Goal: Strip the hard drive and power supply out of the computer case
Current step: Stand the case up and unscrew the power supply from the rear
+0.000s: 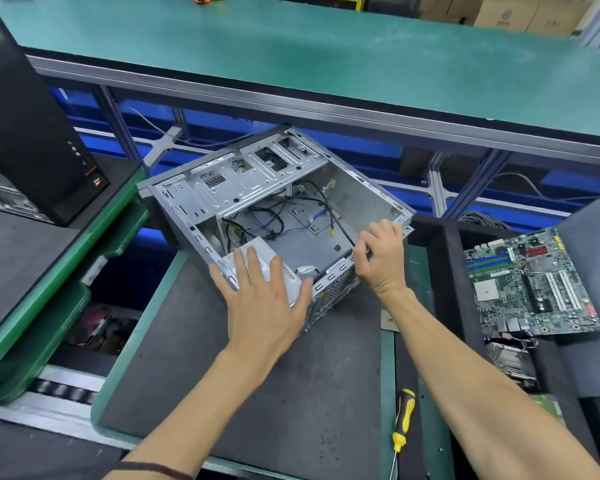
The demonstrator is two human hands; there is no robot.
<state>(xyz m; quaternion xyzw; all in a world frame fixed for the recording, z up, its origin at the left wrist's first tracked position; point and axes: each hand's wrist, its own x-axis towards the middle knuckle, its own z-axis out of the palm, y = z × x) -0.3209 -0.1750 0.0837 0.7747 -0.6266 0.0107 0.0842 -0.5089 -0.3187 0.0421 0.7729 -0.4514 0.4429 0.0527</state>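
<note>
Workshop setting: a dark mat bordered in green forms the work surface [257, 393], with a raised green bench behind and cardboard boxes beyond it at 1 o'clock. On the mat lies the computer case [361, 199], side panel off and opening upward, at the centre of view. The power supply [274, 251], a silver box with a label, sits in the case's near corner at roughly 7 o'clock of the opening, its cables trailing across the case floor. The left hand [260, 303] lies flat on it, fingers straight and spread, clasping nothing. The right hand [381, 261] is at the case's near rim at 4 o'clock, its grip pinched on a black cable [336, 223] that runs back into the case. No hard drive can be identified; the drive cage along the far wall at 11 o'clock hides its contents. A motherboard [534, 285] rests at 3 o'clock, and a yellow-handled screwdriver [402, 420] lies at 5 o'clock. Assessment: the step in hand is freeing the supply's wiring. Recommended practice: pull at connectors rather than leads, keep the left palm steadying the unit, clear every cable past the rim, and confirm the rear screws are out before lifting.
</note>
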